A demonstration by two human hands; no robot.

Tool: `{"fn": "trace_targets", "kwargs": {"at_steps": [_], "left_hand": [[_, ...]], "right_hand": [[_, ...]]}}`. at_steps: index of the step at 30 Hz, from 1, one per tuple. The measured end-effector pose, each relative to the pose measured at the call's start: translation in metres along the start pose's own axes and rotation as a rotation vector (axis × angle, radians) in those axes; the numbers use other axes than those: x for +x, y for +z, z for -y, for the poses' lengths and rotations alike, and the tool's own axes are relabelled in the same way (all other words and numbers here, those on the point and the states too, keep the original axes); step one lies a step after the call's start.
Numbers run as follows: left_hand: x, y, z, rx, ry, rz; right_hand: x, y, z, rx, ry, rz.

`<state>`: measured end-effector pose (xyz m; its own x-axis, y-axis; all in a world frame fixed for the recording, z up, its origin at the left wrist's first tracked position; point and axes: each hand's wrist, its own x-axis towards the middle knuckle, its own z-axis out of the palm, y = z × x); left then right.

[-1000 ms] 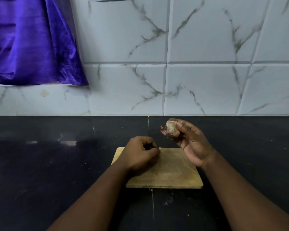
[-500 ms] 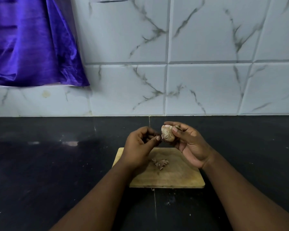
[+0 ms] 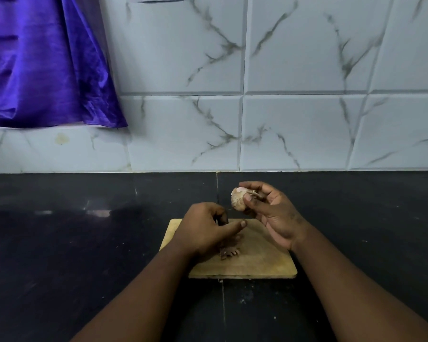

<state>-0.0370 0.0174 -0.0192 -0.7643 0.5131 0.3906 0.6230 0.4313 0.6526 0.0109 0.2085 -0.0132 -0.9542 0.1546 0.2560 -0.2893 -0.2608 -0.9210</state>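
Our right hand [image 3: 274,215] pinches the pale, round, papery bulb [image 3: 238,202], at two o'clock from our left hand [image 3: 208,230]; whether its curled fingers hold anything, we cannot tell.

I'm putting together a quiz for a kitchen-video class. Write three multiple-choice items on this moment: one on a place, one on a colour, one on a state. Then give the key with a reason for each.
1. Where do the peel scraps lie?
A. on the wooden cutting board
B. on the black counter
C. in a bowl

2. What colour is the cloth hanging at upper left?
A. red
B. purple
C. green

3. How is the garlic bulb placed?
A. lying on the board
B. held up in the right hand
C. sitting on the counter

Key:
1 A: the brownish scraps rest on the wood.
2 B: its shiny folds are purple.
3 B: the thumb and fingers grip it, and it touches no surface.
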Motion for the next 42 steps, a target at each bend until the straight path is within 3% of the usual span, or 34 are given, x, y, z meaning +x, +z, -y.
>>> {"fn": "trace_targets", "kwargs": {"at_steps": [3,5,11,24,32,37,40,42], "left_hand": [[-0.001,0.000,-0.003,0.021,-0.002,-0.107],[-0.002,-0.002,-0.006,-0.098,0.004,-0.178],[-0.001,-0.001,-0.006,-0.238,0.170,-0.166],[0.009,0.000,0.001,-0.522,0.044,-0.245],[0.004,0.000,0.008,-0.287,-0.100,-0.125],[0.000,-0.001,0.002,-0.147,-0.015,0.012],[0.000,-0.002,0.002,-0.068,0.042,-0.051],[0.002,-0.003,0.001,-0.138,0.057,-0.105]], "right_hand": [[0.000,0.000,-0.001,-0.060,-0.003,-0.011],[-0.001,0.000,0.000,-0.081,-0.001,-0.006],[-0.004,0.002,0.001,-0.125,0.022,0.043],[0.000,-0.002,0.004,0.052,-0.006,0.051],[-0.001,-0.002,0.011,0.157,-0.004,0.050],[-0.002,-0.001,0.008,0.103,0.062,0.048],[-0.003,-0.001,0.008,0.053,0.078,0.031],[-0.003,0.000,0.009,0.054,0.085,0.045]]}}
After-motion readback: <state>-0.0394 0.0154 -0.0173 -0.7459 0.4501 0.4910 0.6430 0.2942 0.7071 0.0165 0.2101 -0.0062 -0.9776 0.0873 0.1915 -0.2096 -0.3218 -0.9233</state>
